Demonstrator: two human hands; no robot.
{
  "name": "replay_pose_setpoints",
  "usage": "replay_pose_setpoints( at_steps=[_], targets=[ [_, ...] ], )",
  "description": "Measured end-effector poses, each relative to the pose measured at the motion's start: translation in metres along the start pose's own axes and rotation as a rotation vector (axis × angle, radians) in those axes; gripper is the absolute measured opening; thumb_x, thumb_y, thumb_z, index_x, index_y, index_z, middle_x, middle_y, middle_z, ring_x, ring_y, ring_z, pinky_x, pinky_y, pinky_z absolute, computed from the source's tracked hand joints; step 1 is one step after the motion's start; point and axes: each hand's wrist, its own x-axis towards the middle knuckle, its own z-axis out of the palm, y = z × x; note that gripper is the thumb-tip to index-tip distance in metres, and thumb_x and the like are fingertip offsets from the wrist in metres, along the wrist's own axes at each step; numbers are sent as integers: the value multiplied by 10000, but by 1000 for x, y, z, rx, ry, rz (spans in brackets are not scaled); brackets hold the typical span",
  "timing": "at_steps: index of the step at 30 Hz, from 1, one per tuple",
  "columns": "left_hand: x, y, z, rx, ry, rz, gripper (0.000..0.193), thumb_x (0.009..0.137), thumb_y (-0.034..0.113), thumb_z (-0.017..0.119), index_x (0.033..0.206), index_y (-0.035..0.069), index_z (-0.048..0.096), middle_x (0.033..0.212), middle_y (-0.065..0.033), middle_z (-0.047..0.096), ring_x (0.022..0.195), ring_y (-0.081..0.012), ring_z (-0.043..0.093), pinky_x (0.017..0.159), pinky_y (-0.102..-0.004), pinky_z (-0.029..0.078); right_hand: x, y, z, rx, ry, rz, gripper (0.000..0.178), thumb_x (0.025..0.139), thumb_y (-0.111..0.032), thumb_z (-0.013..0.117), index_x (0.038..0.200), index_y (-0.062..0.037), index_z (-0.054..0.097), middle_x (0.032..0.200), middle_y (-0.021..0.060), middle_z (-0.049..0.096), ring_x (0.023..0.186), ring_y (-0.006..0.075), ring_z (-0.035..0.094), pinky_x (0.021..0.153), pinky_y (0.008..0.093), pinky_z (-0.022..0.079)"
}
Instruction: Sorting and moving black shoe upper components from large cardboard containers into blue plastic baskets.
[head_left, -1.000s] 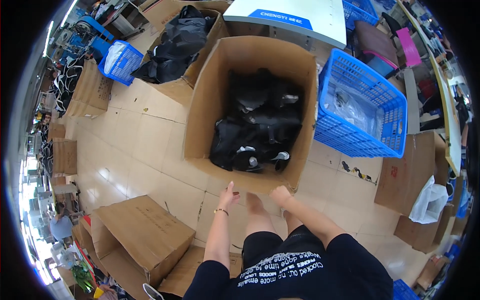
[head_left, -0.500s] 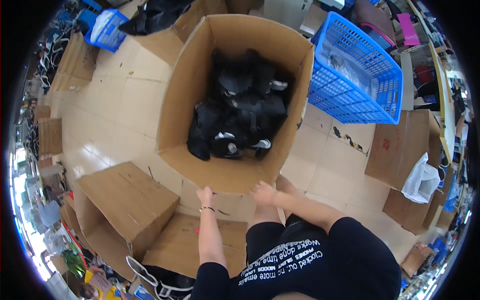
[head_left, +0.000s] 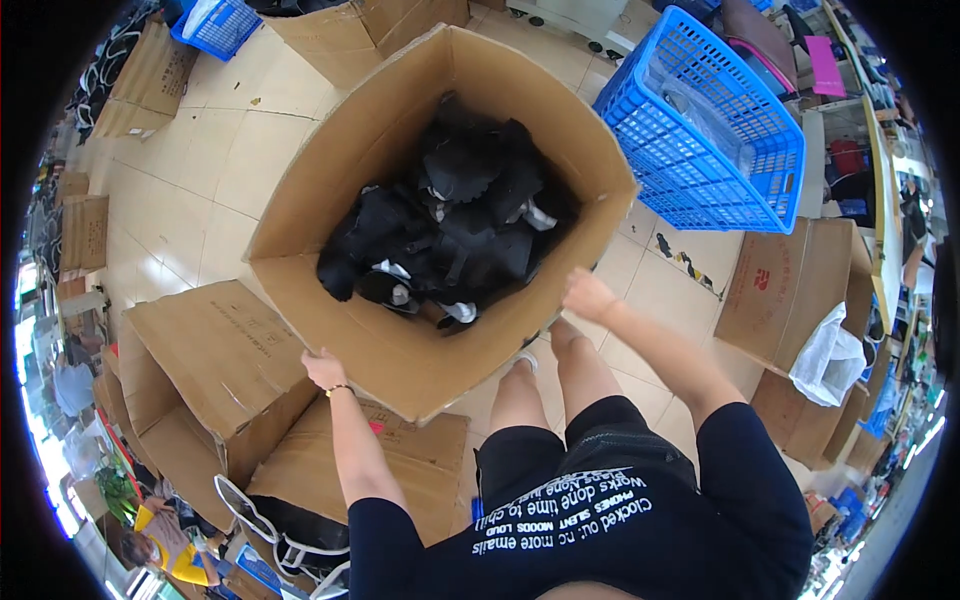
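Observation:
A large open cardboard box (head_left: pixel 380 350) stands in front of me with one corner toward my body. Inside lies a heap of black pieces (head_left: pixel 470 220), apparently fabric or soft goods, with several small white or silvery parts among them. My left hand (head_left: pixel 325 370) is closed on the rim of the box's near-left side. On the near-right side, my right hand (head_left: pixel 588 295) is at the rim with its fingers curled; it is slightly blurred, and its fingertips are hard to make out.
Right of the box stands a blue plastic basket (head_left: pixel 690 150) holding clear plastic. Other cardboard boxes lie at the lower left (head_left: pixel 220 350) and right (head_left: pixel 770 290), with a white bag (head_left: pixel 830 360). Another box (head_left: pixel 340 40) stands beyond. A person in yellow (head_left: pixel 175 550) is at the lower left.
The box has turned clockwise, its near-right corner swinging left toward me. My left hand has moved left with the rim; my right hand has moved right and farther away along the box's side.

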Motion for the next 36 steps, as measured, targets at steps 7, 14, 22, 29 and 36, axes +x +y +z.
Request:
replay_pose_setpoints(
  at_steps=[7, 14, 22, 29, 36],
  targets=[
    [-76, 74, 30, 54, -110, 462, 491, 684, 173, 610, 1091, -22, 416, 993, -186, 510, 883, -276, 510, 774, -344, 406, -33, -70, 8, 254, 4, -259, 109, 602, -213, 531, 596, -123, 591, 620, 24, 571, 660, 161, 547, 645, 272, 377],
    [-196, 120, 125, -313, -1150, -57, 525, 726, 221, 613, 1132, -37, 400, 795, -56, 565, 702, -131, 519, 640, -252, 429, -30, -25, 23, 1583, -488, -248, 368, 756, -372, 500, 782, -22, 609, 777, 136, 606, 757, 296, 574, 718, 379, 432],
    [-212, 200, 219, -635, -952, -640, 637, 744, 328, 604, 1204, -8, 319, 1079, -79, 468, 917, -172, 465, 787, -267, 385, 42, 85, 150, 1204, -482, 964, 521, 711, -295, 593, 1050, 77, 458, 1017, 255, 509, 957, 337, 504, 804, 364, 412],
    [-178, 242, 325, -1040, -849, -1121, 534, 722, 332, 633, 1089, 28, 392, 927, -82, 468, 833, -177, 463, 722, -298, 411, 73, 65, 250, 1645, -205, 1614, 385, 669, -292, 673, 797, 41, 529, 881, 184, 557, 788, 262, 555, 637, 323, 472],
    [-116, 280, 256, -554, -619, -173, 486, 741, 347, 590, 767, -132, 511, 630, -100, 543, 466, -134, 464, 459, -281, 396, 92, 69, 190, 1888, -388, 1391, 364, 730, -254, 636, 510, -22, 463, 467, 50, 463, 366, 128, 437, 320, 248, 356]
  ],
)
